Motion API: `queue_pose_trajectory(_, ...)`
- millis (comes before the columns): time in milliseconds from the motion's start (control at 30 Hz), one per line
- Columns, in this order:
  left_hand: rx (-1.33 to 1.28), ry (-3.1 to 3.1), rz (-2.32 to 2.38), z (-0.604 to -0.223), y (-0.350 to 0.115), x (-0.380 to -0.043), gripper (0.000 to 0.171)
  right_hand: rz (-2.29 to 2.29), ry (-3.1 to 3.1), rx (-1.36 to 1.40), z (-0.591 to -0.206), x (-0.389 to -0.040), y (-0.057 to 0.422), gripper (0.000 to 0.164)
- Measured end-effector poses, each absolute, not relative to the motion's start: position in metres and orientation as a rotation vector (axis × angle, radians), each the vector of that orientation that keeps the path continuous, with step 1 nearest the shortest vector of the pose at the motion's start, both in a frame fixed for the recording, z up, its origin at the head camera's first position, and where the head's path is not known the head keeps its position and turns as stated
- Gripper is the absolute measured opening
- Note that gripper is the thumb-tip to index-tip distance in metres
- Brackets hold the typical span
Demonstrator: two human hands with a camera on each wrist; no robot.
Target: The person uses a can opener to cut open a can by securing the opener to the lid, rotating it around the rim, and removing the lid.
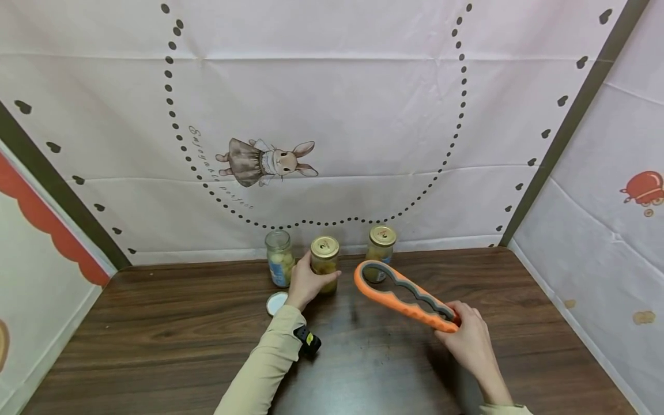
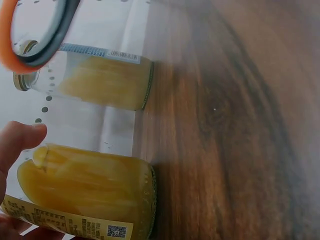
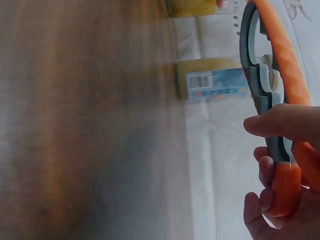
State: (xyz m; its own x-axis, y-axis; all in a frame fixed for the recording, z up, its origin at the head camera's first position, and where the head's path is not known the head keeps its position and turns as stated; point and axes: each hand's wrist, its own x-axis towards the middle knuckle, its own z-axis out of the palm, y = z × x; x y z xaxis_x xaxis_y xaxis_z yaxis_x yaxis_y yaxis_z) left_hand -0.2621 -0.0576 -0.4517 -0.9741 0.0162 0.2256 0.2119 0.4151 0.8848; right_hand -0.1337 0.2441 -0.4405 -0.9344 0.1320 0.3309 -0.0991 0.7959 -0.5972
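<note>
My left hand (image 1: 306, 283) holds a glass jar (image 1: 325, 249) with a gold lid, thumb on its near right side and fingers on its left. Yellow contents and a cream label show on that jar (image 2: 90, 182) in the left wrist view. My right hand (image 1: 471, 341) grips one end of an orange jar opener (image 1: 410, 310) with a grey scalloped inner edge. Its looped far end hangs over the table, overlapping a second gold-lidded jar (image 1: 383, 236) in the head view. In the right wrist view, thumb and curled fingers wrap the opener (image 3: 287, 60).
Left of the held jar stands a lidless jar (image 1: 279, 259) with pale contents and a blue label. A white-faced lid (image 1: 276, 303) lies before it on the dark wooden table (image 1: 181, 340). White printed cloth (image 1: 363, 115) hangs behind the table.
</note>
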Motion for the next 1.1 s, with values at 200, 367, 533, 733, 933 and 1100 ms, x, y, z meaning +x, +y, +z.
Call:
queue_pose_trajectory(200, -0.235, -2.496, -1.576, -0.449, -0.061, -0.255, 0.061, 0.898, -2.565, 0.025, -0.424, -0.141, 0.236, 0.040)
queue_pose_trajectory(367, -0.276, -2.500, -1.573, -0.446, -0.062, -0.249, 0.058, 0.936, -2.569, 0.065, -0.406, -0.146, 0.225, 0.038)
queue_pose_trajectory(533, -0.341, -2.528, -1.526, -0.445, -0.062, -0.241, 0.053, 0.948, -2.549, 0.133, -0.393, -0.150, 0.213, 0.036)
queue_pose_trajectory(733, -0.422, -2.504, -1.476, -0.448, -0.059, -0.232, 0.042, 0.928, -2.533, 0.202, -0.382, -0.156, 0.200, 0.037)
queue_pose_trajectory(933, -0.405, -2.495, -1.483, -0.448, -0.056, -0.224, 0.037, 0.897, -2.511, 0.272, -0.377, -0.163, 0.185, 0.040)
queue_pose_trajectory(1100, -0.426, -2.439, -1.550, -0.449, -0.052, -0.219, 0.041, 0.872, -2.519, 0.315, -0.374, -0.168, 0.171, 0.039)
